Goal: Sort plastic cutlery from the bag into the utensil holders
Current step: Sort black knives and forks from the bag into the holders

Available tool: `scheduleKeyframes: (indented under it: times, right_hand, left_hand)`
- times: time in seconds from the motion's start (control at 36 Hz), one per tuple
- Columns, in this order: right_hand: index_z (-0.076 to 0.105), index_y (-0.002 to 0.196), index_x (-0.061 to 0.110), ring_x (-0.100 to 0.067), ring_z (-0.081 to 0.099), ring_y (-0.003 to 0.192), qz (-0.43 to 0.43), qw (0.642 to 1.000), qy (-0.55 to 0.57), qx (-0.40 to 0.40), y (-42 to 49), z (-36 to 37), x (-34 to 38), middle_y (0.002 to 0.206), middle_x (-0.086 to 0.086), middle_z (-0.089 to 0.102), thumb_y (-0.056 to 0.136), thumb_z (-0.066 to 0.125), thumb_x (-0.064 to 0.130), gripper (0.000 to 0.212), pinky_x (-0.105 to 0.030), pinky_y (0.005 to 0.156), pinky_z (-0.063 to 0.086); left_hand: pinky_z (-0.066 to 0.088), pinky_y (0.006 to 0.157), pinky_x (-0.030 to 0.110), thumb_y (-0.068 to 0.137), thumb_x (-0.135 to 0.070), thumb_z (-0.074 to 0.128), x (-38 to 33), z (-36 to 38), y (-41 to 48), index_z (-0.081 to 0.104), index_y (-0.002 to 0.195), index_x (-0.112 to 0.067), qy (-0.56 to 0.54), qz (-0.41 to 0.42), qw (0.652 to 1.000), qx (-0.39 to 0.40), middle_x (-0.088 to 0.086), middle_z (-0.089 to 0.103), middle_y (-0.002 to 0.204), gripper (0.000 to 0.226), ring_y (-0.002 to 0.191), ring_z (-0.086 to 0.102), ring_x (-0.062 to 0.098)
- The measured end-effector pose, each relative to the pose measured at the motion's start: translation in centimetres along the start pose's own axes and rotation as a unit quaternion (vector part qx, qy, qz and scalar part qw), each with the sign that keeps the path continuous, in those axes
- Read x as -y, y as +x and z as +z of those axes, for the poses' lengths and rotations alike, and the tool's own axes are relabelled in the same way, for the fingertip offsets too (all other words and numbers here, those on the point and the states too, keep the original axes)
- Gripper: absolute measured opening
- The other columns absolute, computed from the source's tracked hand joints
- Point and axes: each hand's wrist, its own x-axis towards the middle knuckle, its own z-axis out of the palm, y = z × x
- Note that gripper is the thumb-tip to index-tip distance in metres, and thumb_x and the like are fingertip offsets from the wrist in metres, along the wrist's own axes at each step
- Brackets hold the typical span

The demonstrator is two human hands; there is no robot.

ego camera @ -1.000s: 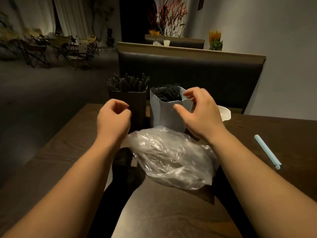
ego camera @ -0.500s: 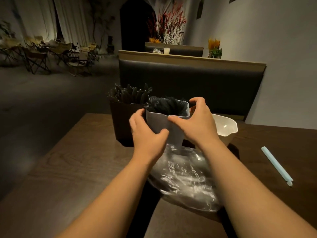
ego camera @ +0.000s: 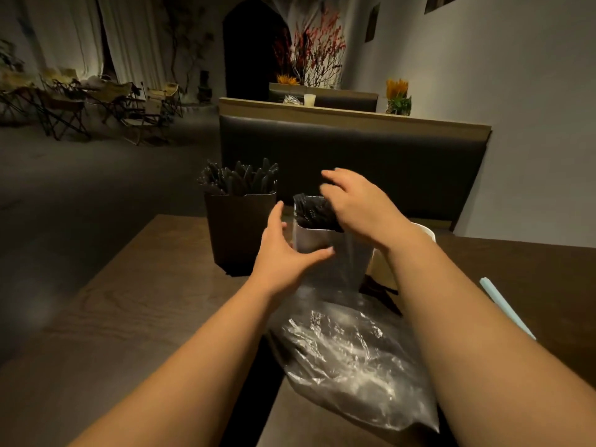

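A light grey utensil holder (ego camera: pixel 311 245) stands mid-table, filled with black plastic cutlery (ego camera: pixel 308 211). Left of it a dark holder (ego camera: pixel 238 233) carries several black spoons and forks (ego camera: pixel 238 179). My left hand (ego camera: pixel 283 250) is spread at the grey holder's near left corner, thumb against its front, fingers straight along its left side. My right hand (ego camera: pixel 354 201) hovers over the grey holder's top with loosely extended fingers, hiding its right rim; I see nothing pinched in it. A crumpled clear plastic bag (ego camera: pixel 354 356) lies on the table in front of the holders, between my forearms.
A white container (ego camera: pixel 426 233) peeks out behind my right wrist. A pale blue stick (ego camera: pixel 503 306) lies at the right on the dark wooden table (ego camera: pixel 129 301). A black padded bench back (ego camera: pixel 371 156) rises behind the table. Folding chairs stand far left.
My right hand rose from the grey holder's right side to above its top. My left hand slid to the holder's left corner and spread open. The view tilted upward.
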Motion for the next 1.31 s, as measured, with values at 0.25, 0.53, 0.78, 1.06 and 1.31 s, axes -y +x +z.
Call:
scheduleKeyframes:
  times: [0.25, 0.53, 0.78, 1.06, 1.31]
  right_hand:
    - [0.031, 0.153, 0.026, -0.036, 0.016, 0.151, -0.019, 0.962, -0.218, 0.161, 1.2, -0.3, 0.9, 0.161, -0.004, 0.030, 0.108, 0.034, 0.027, 0.046, -0.063, 0.120, 0.014]
    - [0.031, 0.154, 0.013, -0.034, 0.021, 0.150, -0.033, 0.987, -0.022, 0.156, 0.8, 0.0, 0.5, 0.161, -0.013, 0.028, 0.108, 0.038, 0.018, 0.046, -0.058, 0.122, 0.009]
    - [0.027, 0.156, 0.018, -0.031, 0.030, 0.146, 0.128, 0.984, 0.081, 0.095, 0.3, -0.6, -0.2, 0.157, -0.013, 0.035, 0.110, 0.020, 0.041, 0.052, -0.048, 0.121, 0.022]
    - [0.024, 0.157, 0.037, -0.025, 0.018, 0.152, 0.098, 0.942, 0.296, 0.123, 1.5, -1.5, -0.7, 0.165, 0.000, 0.024, 0.089, 0.014, 0.080, 0.081, -0.053, 0.124, 0.010]
    - [0.033, 0.155, 0.029, -0.029, 0.031, 0.146, 0.105, 0.967, 0.154, 0.174, 0.8, -0.7, 0.1, 0.161, -0.005, 0.032, 0.093, 0.012, 0.076, 0.081, -0.047, 0.119, 0.020]
  left_hand:
    - [0.048, 0.108, 0.042, 0.049, -0.028, 0.094, -0.3, 0.3, 2.0, 0.018, 0.155, -0.024, -0.109, 0.022, 0.990, 0.089, 0.002, 0.046, 0.147, 0.130, 0.132, 0.052, 0.016]
    - [0.050, 0.106, 0.046, 0.049, -0.025, 0.096, -0.4, 0.2, 2.5, 0.032, 0.147, -0.029, -0.119, 0.034, 0.984, 0.126, 0.002, 0.052, 0.142, 0.117, 0.130, 0.054, 0.017]
    - [0.054, 0.100, 0.036, 0.053, -0.017, 0.097, -0.6, 0.2, 2.4, 0.042, 0.129, -0.039, -0.130, 0.029, 0.982, 0.131, -0.001, 0.055, 0.137, 0.097, 0.127, 0.055, 0.014]
    - [0.054, 0.090, 0.022, 0.062, -0.001, 0.091, -0.9, 0.2, 2.1, 0.043, 0.135, -0.024, -0.137, 0.031, 0.980, 0.141, -0.002, 0.060, 0.132, 0.090, 0.116, 0.062, 0.003]
    - [0.057, 0.090, 0.029, 0.065, -0.002, 0.090, -1.4, 0.5, 1.9, 0.044, 0.134, -0.029, -0.156, 0.029, 0.978, 0.137, 0.002, 0.060, 0.131, 0.087, 0.122, 0.059, 0.016]
